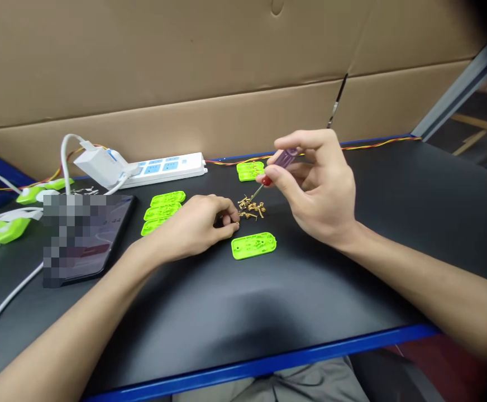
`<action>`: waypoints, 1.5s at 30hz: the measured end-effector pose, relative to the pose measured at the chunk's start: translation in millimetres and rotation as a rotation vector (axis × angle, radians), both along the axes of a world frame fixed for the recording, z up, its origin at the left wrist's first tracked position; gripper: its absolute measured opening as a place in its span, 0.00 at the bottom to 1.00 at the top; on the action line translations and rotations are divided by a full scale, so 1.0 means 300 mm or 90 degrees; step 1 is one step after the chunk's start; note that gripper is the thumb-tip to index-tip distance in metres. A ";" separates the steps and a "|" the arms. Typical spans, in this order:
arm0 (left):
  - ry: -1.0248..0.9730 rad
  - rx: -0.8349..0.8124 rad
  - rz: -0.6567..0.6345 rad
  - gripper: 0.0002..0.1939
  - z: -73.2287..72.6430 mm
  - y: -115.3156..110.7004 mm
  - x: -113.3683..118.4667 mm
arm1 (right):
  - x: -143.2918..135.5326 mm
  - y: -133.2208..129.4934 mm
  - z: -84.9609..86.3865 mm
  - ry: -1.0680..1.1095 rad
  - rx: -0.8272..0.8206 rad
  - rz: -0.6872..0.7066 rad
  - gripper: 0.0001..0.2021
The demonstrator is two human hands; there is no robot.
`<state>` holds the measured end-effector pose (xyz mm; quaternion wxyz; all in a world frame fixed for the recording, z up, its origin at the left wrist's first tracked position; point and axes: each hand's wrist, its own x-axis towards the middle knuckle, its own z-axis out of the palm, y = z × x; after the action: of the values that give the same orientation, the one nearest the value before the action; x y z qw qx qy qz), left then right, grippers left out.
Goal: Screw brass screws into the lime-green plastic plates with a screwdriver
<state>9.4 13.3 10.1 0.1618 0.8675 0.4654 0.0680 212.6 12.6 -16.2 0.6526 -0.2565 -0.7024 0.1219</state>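
My right hand [325, 187] grips a screwdriver [286, 158] with a purple handle and red collar. Its thin metal shaft slants down to a pile of small brass metal pieces [256, 207] on the black table. At the left edge of that pile, my left hand [199, 226] is closed in a pinch, with a bit of brass showing at the fingertips. A bright green plastic shell half [254, 245] lies inner side up just in front of the pile. Several similar green shell halves [162, 211] sit in a row beside my left wrist, partly covered by it.
Behind the pile is another green shell [251, 171] with small parts inside. A white power strip [166, 169] with a plugged-in charger [101, 164] stands by the cardboard wall [227, 123]. A dark tablet-like device [109, 245], partly pixelated, and white cables occupy the left side.
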 end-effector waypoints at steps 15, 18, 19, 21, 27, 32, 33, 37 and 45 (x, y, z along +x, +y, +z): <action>-0.037 -0.043 0.037 0.09 -0.008 0.004 0.003 | -0.008 -0.014 -0.002 -0.015 -0.034 0.030 0.11; -0.035 -0.043 0.033 0.09 -0.009 0.006 0.004 | -0.008 -0.021 0.001 -0.027 -0.055 0.020 0.11; -0.033 -0.043 0.032 0.09 -0.009 0.006 0.004 | -0.008 -0.023 0.003 -0.027 -0.056 0.021 0.11; -0.030 -0.044 0.031 0.10 -0.007 0.007 0.005 | -0.007 -0.026 0.005 -0.032 -0.061 0.021 0.11; -0.039 -0.046 0.023 0.10 -0.001 0.004 0.003 | -0.005 -0.023 -0.001 -0.052 -0.051 0.011 0.12; -0.048 -0.050 0.034 0.09 0.000 -0.002 0.009 | -0.005 -0.037 0.013 -0.080 -0.051 0.027 0.13; -0.046 -0.048 0.037 0.09 0.000 -0.003 0.011 | -0.005 -0.042 0.019 -0.096 -0.051 0.031 0.14; -0.049 -0.036 0.036 0.07 0.001 -0.008 0.019 | -0.017 -0.055 0.042 -0.158 -0.054 0.046 0.20; -0.087 -0.048 0.020 0.06 -0.019 -0.027 0.054 | -0.042 -0.041 0.054 -0.150 0.008 -0.038 0.15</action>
<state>25.6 5.3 4.5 0.2251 0.8468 0.4687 0.1121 199.9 0.2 -0.1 0.5703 -0.2861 -0.7671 0.0668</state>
